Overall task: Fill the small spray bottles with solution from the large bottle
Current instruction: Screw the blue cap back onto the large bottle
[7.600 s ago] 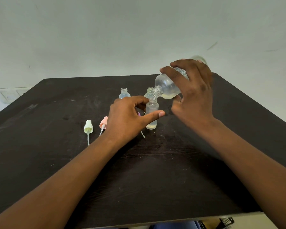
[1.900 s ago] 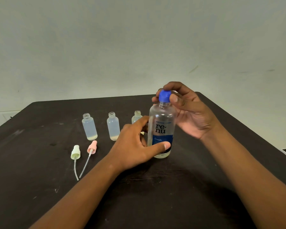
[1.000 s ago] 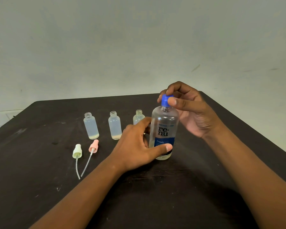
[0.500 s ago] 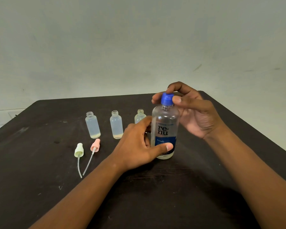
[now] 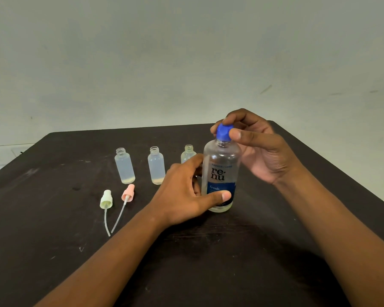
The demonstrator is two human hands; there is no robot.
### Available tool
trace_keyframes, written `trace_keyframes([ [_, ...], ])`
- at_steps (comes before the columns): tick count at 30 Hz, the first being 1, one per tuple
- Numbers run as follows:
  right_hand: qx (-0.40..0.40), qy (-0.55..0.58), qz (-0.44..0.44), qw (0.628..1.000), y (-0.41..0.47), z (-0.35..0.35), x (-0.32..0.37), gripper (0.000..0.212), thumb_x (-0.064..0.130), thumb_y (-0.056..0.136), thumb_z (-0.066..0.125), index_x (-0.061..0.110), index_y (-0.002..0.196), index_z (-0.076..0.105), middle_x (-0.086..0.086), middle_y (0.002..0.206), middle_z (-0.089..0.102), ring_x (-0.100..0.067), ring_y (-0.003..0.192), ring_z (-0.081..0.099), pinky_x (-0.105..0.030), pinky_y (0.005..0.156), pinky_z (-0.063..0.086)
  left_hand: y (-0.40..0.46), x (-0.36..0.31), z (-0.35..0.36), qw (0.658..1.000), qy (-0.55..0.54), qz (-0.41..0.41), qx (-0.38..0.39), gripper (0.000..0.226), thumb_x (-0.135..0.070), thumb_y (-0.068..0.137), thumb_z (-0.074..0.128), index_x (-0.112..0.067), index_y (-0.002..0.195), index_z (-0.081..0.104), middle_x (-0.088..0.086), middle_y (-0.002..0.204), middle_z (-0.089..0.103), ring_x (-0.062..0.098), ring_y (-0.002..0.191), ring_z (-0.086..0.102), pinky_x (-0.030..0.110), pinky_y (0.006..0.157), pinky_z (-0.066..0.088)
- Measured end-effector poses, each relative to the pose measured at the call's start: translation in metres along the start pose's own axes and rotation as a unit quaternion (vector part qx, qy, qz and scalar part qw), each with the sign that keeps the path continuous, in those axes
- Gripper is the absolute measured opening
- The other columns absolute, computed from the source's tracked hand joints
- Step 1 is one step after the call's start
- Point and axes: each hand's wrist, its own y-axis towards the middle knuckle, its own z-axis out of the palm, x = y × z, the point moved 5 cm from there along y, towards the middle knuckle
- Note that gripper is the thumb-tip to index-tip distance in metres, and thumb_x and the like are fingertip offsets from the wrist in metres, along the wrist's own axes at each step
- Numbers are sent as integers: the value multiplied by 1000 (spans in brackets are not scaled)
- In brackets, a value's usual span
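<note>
The large clear bottle [image 5: 221, 171] with a blue label stands upright on the dark table [image 5: 53, 251]. My left hand [image 5: 186, 193] grips its lower body. My right hand [image 5: 257, 147] pinches its blue cap [image 5: 224, 131] with thumb and fingers. Three small open spray bottles stand in a row behind: the left one [image 5: 124, 166], the middle one [image 5: 156, 166] and the right one [image 5: 187, 154], which is partly hidden by my left hand. Each of the two fully visible ones holds a little yellowish liquid at the bottom.
Two spray heads with dip tubes lie on the table left of my left hand, a pale green one [image 5: 106, 199] and a pink one [image 5: 128, 193]. A grey wall stands behind the table's far edge.
Earlier the large bottle was tilted over a small bottle, pouring. It now stands upright with the blue cap on. Over the last second my right fingers shifted round the cap.
</note>
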Motion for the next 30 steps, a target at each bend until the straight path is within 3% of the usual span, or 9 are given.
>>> trace_keyframes([
  [11,21,0,6,1000,1,3,0,30,-1,89,55,18,97,76,-15,106,76,-24,99,71,-36,85,58,0,0,-1,1000,-21,-4,3,74,-63,74,79,-29,136,59,-12,104,76,20,65,68,40,61,62],
  [18,-27,-81,-28,996,3,-3,0,26,1,74,81,17,91,70,-3,91,64,-17,85,59,-28,80,53,-1,0,0,1000,-2,1,-5,71,-67,73,78,-29,131,62,-11,101,77,15,66,67,35,62,59],
  [21,-5,-75,-37,996,3,0,4,14,12,80,75,14,93,71,-12,106,70,-23,100,63,-34,89,54,0,0,0,1000,-1,5,-7,76,-68,72,77,-27,134,61,-12,104,76,10,69,68,25,62,55],
  [23,9,-91,-42,995,2,1,8,12,7,85,71,10,96,70,-17,112,74,-26,108,67,-37,93,55,0,-1,0,1000,2,5,-7,77,-68,72,76,-27,134,61,-13,106,76,9,69,68,24,62,55],
  [26,-4,-137,-47,989,1,-1,12,10,3,87,68,7,96,68,-17,103,77,-26,102,71,-35,89,57,-1,1,0,1000,-5,2,-7,76,-68,71,78,-28,134,61,-13,104,76,11,68,68,29,63,58],
  [30,-45,-198,-61,977,3,0,14,21,2,78,81,8,91,66,-5,88,71,-20,89,67,-28,77,58,0,4,0,1000,-1,-1,-7,72,-67,71,79,-30,131,62,-13,105,76,8,71,68,25,65,54],
])
